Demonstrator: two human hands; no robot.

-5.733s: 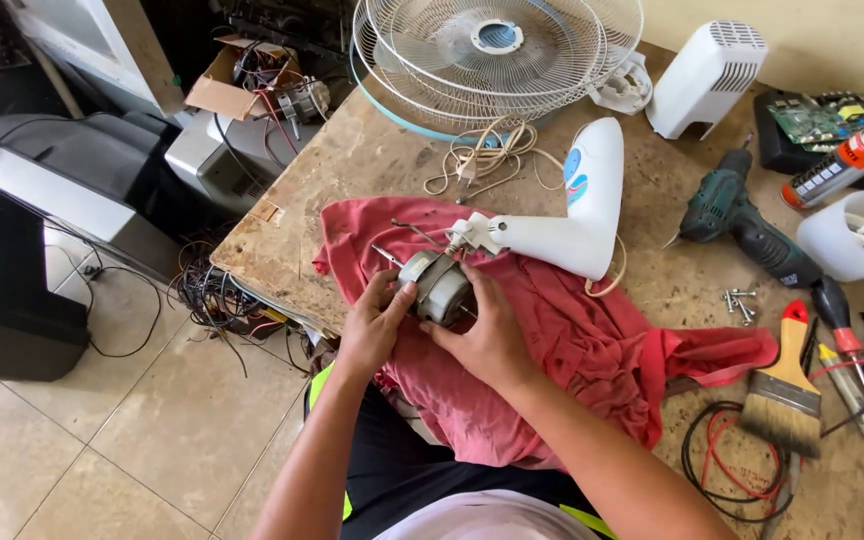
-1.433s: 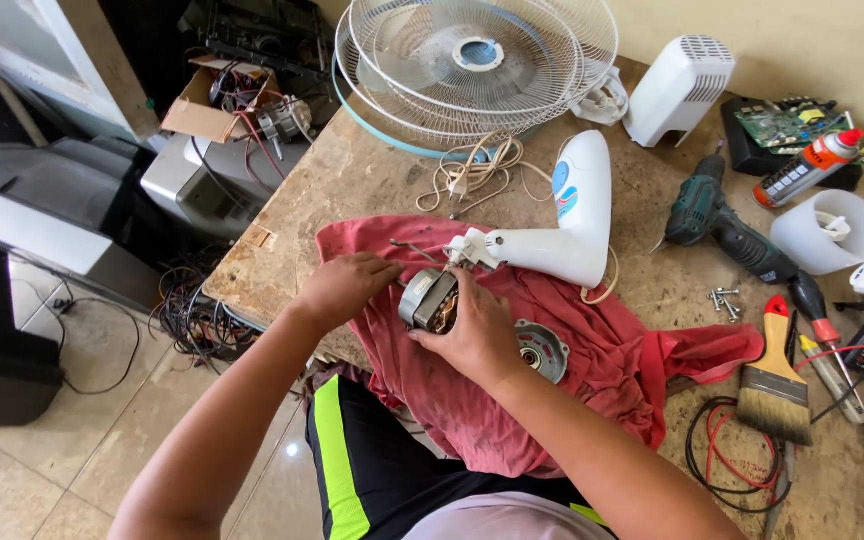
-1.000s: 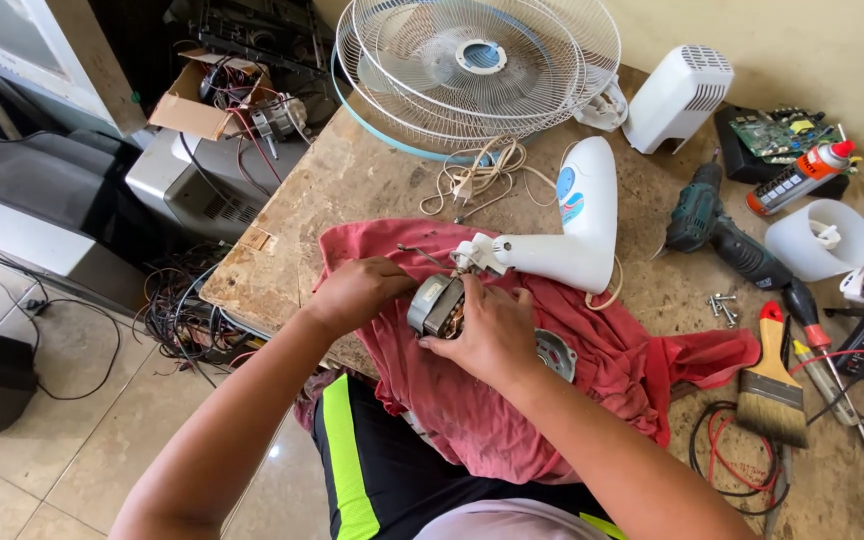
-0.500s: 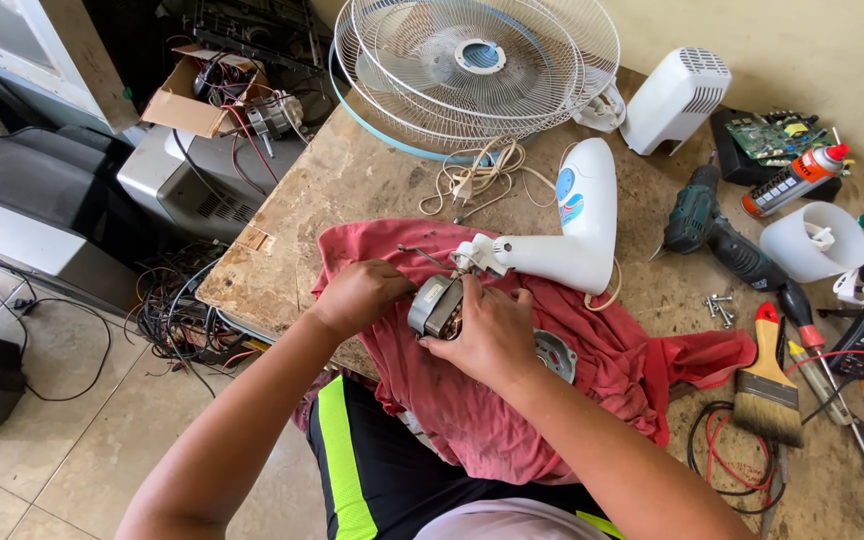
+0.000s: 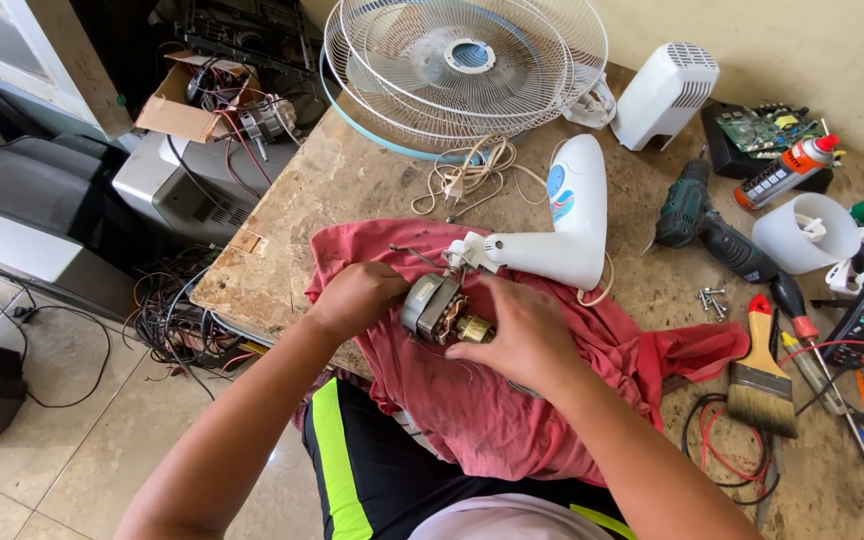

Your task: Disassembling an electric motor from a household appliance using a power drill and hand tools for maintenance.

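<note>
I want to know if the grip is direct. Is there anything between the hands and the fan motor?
Nothing visible. The left hand and right hand both touch the fan motor bare; the red cloth lies under it, not between. The white fan housing sits behind the motor.

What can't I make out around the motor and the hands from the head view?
- Motor: near end hidden under the right hand.
- Left hand: fingertips hidden behind the motor.
- Red cloth: what lies beneath it is covered.
- Screws: too small to count.
</note>
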